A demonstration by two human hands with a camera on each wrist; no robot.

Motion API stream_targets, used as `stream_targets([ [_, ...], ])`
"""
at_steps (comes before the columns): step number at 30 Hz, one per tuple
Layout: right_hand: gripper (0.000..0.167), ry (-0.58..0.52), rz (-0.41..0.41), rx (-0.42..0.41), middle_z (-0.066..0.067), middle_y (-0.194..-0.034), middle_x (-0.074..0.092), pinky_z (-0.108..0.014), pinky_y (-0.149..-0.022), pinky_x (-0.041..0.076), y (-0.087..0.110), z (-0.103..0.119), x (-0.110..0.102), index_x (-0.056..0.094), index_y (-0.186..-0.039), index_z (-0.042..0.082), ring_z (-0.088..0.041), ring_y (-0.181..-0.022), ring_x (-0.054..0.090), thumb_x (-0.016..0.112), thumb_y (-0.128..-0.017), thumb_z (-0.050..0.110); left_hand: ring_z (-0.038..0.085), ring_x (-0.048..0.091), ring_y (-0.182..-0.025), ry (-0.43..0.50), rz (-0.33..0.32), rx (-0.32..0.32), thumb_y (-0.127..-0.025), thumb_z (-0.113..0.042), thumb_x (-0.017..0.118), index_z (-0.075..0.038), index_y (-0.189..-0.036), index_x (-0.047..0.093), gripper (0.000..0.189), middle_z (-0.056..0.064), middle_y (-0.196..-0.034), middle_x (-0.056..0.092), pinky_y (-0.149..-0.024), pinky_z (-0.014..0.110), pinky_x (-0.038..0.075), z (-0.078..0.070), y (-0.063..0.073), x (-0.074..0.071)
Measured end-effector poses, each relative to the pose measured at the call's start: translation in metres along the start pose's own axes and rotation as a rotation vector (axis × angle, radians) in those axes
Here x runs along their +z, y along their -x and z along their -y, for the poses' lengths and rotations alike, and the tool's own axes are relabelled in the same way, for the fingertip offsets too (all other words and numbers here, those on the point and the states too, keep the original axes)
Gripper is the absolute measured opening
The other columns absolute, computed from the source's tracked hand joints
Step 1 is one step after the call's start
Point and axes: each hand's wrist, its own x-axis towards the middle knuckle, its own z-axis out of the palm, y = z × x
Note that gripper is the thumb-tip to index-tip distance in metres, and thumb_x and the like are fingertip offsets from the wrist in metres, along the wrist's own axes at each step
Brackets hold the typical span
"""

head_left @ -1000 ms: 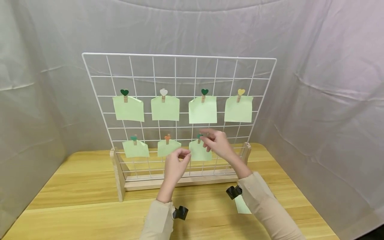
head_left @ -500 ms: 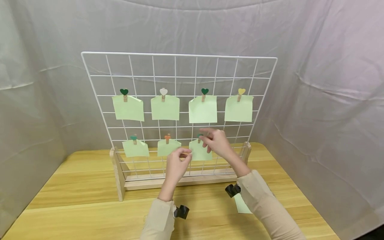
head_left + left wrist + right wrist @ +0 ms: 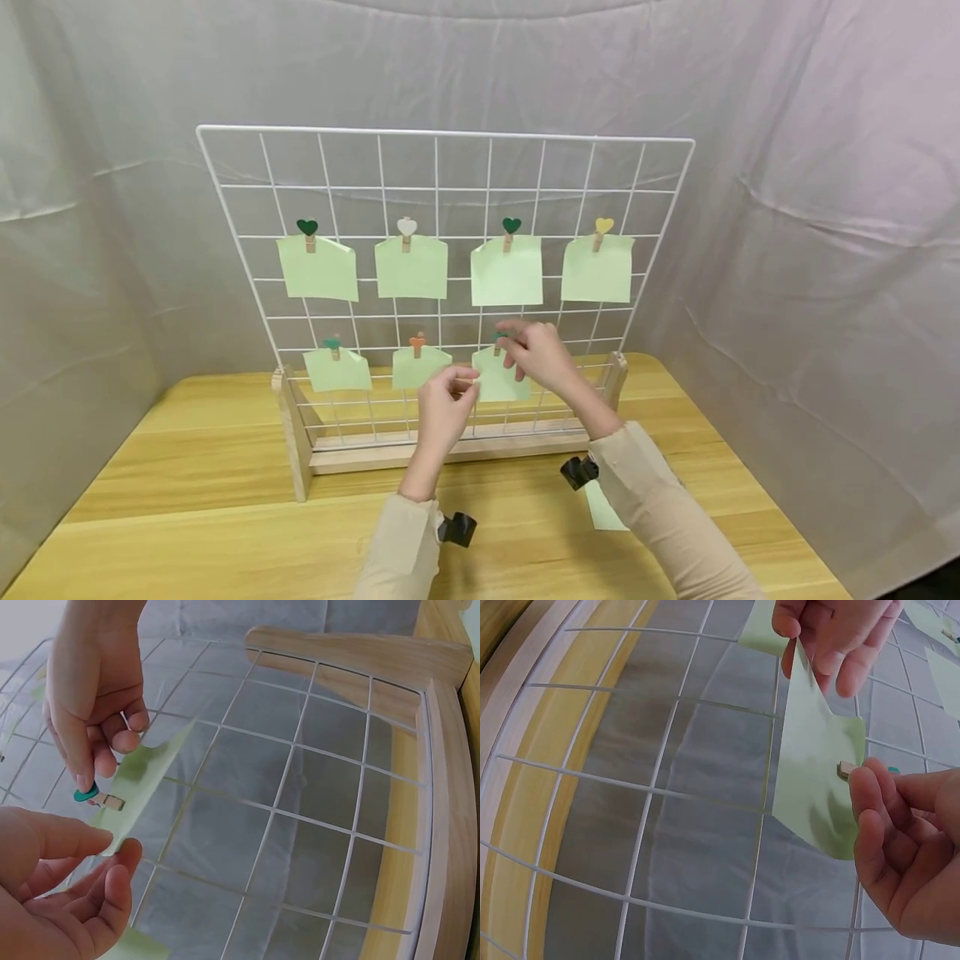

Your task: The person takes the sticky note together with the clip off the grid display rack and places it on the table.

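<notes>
A pale green paper note [image 3: 501, 385] is in the lower row of the white wire grid [image 3: 459, 317], held by a small wooden clothespin [image 3: 113, 802] with a teal heart. My right hand [image 3: 546, 357] pinches this clothespin by its heart end, which the fingers partly cover. At the note's left edge, my left hand [image 3: 444, 407] grips the paper between thumb and fingers. In the right wrist view the note bends away from the wires. To the left hang an orange-heart clothespin [image 3: 417, 346] and a teal-heart clothespin [image 3: 334, 347], each with a green note.
Higher on the grid, several green notes hang from heart clothespins, such as the yellow one [image 3: 603, 229]. A wooden stand [image 3: 450, 457] supports the grid on the wooden table [image 3: 225, 533]. Another loose note [image 3: 604, 508] lies by the right sleeve. Grey cloth [image 3: 450, 67] surrounds the table.
Both hands keep their grip on the note and its clothespin with hardly any movement. The view shifts slightly, so the grid sits a little higher in the picture.
</notes>
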Motion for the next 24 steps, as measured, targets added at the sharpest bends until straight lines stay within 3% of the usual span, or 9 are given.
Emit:
stream_targets([
  [7,0.026,0.042,0.0,0.025,0.0,-0.057,0.058,-0.022,-0.034,0.034,0.0,0.004,-0.0004,0.056,-0.113,-0.003,-0.015,-0.04,0.052,0.051,-0.09,0.008,0.02,0.058,-0.059,0.021,0.01,0.003,-0.074,0.01,0.061,0.005,-0.091,0.065,0.018,0.015,-0.074,0.063,-0.053,0.023,0.048,0.0027,-0.0013,0.0016],
  [16,0.025,0.064,0.004,0.048,-0.002,-0.059,0.058,-0.021,-0.034,0.033,-0.0003,0.0058,-0.0006,0.056,-0.112,-0.003,-0.015,-0.042,0.053,0.05,-0.091,0.008,0.023,0.059,-0.062,0.017,0.028,0.008,-0.074,0.012,0.061,0.006,-0.092,0.065,0.019,0.016,-0.084,0.064,-0.055,0.025,0.049,0.0042,-0.0029,0.0012],
  [24,0.022,0.112,-0.008,0.044,-0.002,-0.059,0.058,-0.02,-0.034,0.031,0.0001,0.0064,0.001,0.057,-0.109,-0.003,-0.016,-0.043,0.054,0.051,-0.091,0.008,0.02,0.058,-0.06,0.009,0.044,0.0,-0.075,0.01,0.061,0.005,-0.09,0.065,0.016,0.014,-0.077,0.063,-0.053,0.023,0.047,0.0056,-0.004,0.0011],
])
